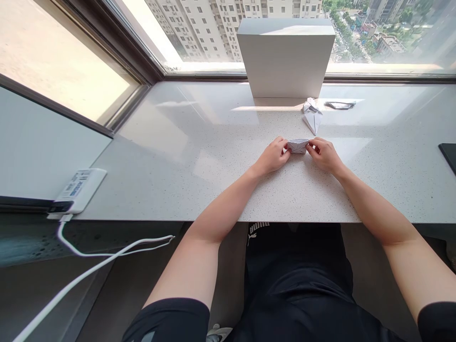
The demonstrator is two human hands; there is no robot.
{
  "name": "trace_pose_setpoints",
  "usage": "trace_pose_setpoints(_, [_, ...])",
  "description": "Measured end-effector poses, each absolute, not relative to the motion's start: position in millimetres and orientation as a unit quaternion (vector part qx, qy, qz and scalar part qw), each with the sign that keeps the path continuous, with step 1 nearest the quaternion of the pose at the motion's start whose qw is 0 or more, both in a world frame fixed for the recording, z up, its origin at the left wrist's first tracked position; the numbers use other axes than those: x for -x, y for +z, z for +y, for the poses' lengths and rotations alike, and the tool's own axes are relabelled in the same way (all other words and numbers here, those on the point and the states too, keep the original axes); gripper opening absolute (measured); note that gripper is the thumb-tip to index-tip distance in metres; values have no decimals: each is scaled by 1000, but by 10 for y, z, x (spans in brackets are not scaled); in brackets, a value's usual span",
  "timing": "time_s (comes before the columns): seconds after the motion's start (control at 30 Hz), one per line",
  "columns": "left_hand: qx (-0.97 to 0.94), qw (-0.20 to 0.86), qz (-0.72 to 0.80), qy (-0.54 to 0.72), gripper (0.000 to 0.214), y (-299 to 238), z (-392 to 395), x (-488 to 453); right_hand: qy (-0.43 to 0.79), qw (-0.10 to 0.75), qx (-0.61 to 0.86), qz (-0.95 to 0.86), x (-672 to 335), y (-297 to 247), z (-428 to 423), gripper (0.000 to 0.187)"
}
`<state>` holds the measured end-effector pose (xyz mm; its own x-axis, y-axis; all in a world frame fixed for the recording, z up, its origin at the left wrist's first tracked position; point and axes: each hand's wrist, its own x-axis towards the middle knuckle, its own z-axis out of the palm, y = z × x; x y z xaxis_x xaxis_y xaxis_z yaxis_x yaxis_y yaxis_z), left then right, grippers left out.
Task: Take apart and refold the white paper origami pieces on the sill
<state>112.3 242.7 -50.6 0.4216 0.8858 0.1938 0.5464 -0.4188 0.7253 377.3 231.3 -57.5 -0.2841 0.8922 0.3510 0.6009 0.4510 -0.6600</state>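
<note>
A small piece of folded white paper (298, 147), creased across its front, is held at the counter between my two hands. My left hand (275, 155) pinches its left end with thumb and fingers. At the right end, my right hand (323, 154) grips the paper the same way. Just beyond the right hand lies a second folded paper shape (312, 116), its pointed end toward me, touched by neither hand.
A white box (287, 61) stands against the window behind the papers. Right of it lies a thin, shiny object (340, 105). A white power bank (80, 190) with a cable (89, 270) sits at the left edge. A dark flat object (449, 156) is far right on the speckled counter (171, 175).
</note>
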Motion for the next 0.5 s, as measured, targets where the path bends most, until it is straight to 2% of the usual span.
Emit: trace_pose_setpoints(0.5, [-783, 304, 459, 290, 16, -457, 2392, -1133, 220, 365, 484, -764, -3770, -580, 2294, 26])
